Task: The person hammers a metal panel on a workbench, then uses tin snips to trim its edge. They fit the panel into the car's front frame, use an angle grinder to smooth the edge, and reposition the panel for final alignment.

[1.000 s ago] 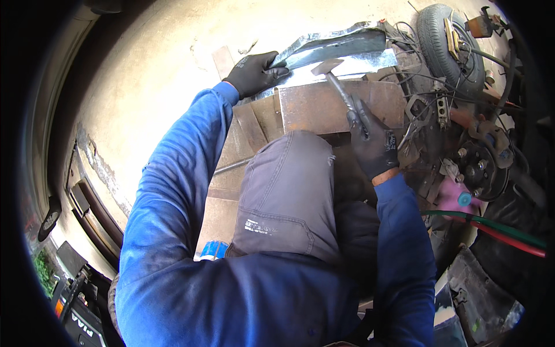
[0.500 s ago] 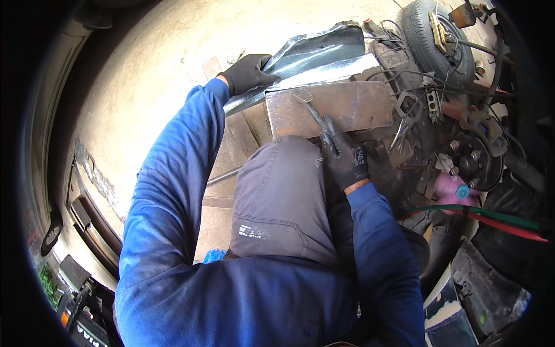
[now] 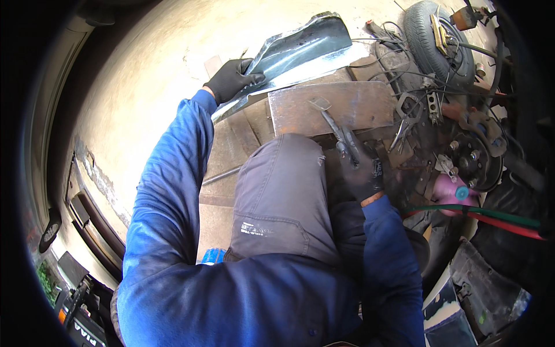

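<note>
My left hand (image 3: 231, 80), in a black glove, is closed on the near left edge of a bent, shiny sheet-metal panel (image 3: 309, 49), which is tilted up off the ground. My gloved right hand (image 3: 363, 165) is wrapped round the handle of a metal tool (image 3: 330, 120). This tool has a slim shaft and a flat, squarish end; its exact kind is not clear. The flat end lies over a rusty, flat steel plate (image 3: 358, 107) in front of my knee. The lower part of the handle is hidden in my palm.
Locking pliers (image 3: 406, 124) lie right of the plate. Beyond are thin cables, a tyre (image 3: 436, 43) and a wheel hub (image 3: 471, 159). A pink bottle (image 3: 451, 191) stands near green and red hoses (image 3: 503, 220). At left, a metal rod (image 3: 222, 174) lies near my knee.
My left hand has moved slightly left, drawing the sheet-metal panel away from the steel plate and raising it. My right hand has shifted right and nearer to me with the tool.
</note>
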### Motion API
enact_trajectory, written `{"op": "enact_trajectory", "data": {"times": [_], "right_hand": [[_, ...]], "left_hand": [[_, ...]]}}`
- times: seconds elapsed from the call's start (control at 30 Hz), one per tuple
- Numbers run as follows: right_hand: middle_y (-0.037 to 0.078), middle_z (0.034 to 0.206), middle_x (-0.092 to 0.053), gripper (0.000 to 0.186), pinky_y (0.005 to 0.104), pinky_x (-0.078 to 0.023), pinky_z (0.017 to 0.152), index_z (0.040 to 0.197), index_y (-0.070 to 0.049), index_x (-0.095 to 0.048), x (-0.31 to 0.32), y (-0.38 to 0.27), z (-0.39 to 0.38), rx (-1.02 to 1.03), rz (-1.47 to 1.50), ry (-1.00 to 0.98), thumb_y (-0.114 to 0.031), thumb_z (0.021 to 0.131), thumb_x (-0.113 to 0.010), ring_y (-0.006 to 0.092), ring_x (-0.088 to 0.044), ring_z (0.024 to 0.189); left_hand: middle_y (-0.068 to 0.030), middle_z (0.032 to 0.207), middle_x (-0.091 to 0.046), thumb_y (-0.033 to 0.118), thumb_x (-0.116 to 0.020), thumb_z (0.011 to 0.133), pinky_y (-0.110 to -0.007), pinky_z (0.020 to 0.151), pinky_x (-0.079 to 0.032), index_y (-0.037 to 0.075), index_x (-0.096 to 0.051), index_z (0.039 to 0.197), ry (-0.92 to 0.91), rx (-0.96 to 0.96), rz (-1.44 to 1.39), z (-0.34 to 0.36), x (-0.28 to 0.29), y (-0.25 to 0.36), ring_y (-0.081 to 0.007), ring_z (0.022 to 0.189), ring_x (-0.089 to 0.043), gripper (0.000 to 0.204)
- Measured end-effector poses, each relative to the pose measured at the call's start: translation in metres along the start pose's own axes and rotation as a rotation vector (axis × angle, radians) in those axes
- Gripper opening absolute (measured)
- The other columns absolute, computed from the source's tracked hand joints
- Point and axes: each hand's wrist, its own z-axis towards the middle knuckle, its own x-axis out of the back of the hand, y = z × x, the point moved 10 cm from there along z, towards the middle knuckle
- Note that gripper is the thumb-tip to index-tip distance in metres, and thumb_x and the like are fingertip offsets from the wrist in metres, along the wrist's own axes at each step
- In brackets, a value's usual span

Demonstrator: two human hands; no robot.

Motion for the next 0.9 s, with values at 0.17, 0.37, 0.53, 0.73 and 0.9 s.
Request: {"op": "enact_trajectory", "data": {"times": [0.17, 0.37, 0.53, 0.73, 0.9], "right_hand": [[0.026, 0.122, -0.072, 0.048, 0.0488, -0.060, 0.087, 0.153, -0.019, -0.060, 0.007, -0.009, 0.012, 0.006, -0.019, 0.016, -0.021, 0.105, -0.064, 0.0449, -0.071, 0.111], [0.027, 0.124, -0.071, 0.054, 0.0512, -0.058, 0.089, 0.157, -0.020, -0.055, 0.009, -0.029, 0.036, 0.080, -0.065, -0.005, -0.019, 0.103, -0.064, 0.0467, -0.069, 0.112], [0.028, 0.119, -0.072, 0.054, 0.0512, -0.058, 0.089, 0.156, -0.023, -0.056, -0.011, -0.023, 0.045, -0.034, -0.150, -0.142, -0.017, 0.103, -0.062, 0.0469, -0.070, 0.111], [0.028, 0.112, -0.072, 0.053, 0.0514, -0.058, 0.087, 0.156, -0.023, -0.056, 0.007, -0.048, 0.050, 0.103, 0.075, 0.039, -0.019, 0.104, -0.062, 0.0472, -0.072, 0.103], [0.028, 0.110, -0.072, 0.052, 0.0519, -0.057, 0.086, 0.155, -0.022, -0.058, -0.006, -0.039, 0.055, -0.024, -0.100, -0.072, -0.021, 0.103, -0.062, 0.0472, -0.072, 0.099]], "left_hand": [[-0.0050, 0.103, -0.077, 0.026, -0.078, 0.100, -0.033, 0.093, -0.051, 0.001, -0.073, 0.125, -0.015, -0.030, -0.050, -0.009, 0.005, -0.005, -0.0133, 0.094, -0.065, 0.036], [-0.0031, 0.104, -0.077, 0.022, -0.078, 0.100, -0.033, 0.096, -0.052, 0.001, -0.074, 0.120, -0.040, -0.042, 0.002, -0.003, 0.008, 0.001, -0.0133, 0.097, -0.066, 0.029], [-0.0027, 0.104, -0.076, 0.021, -0.078, 0.100, -0.033, 0.096, -0.051, 0.001, -0.072, 0.122, -0.074, -0.019, -0.020, -0.003, 0.008, 0.006, -0.0128, 0.097, -0.065, 0.030], [-0.0048, 0.108, -0.077, 0.026, -0.078, 0.100, -0.036, 0.100, -0.051, 0.001, -0.071, 0.128, -0.126, -0.015, 0.014, -0.004, 0.005, 0.007, -0.0154, 0.100, -0.066, 0.038], [-0.0026, 0.107, -0.076, 0.023, -0.080, 0.099, -0.032, 0.098, -0.051, 0.001, -0.071, 0.128, -0.098, 0.001, 0.002, 0.000, 0.007, 0.000, -0.0118, 0.098, -0.065, 0.038]]}}
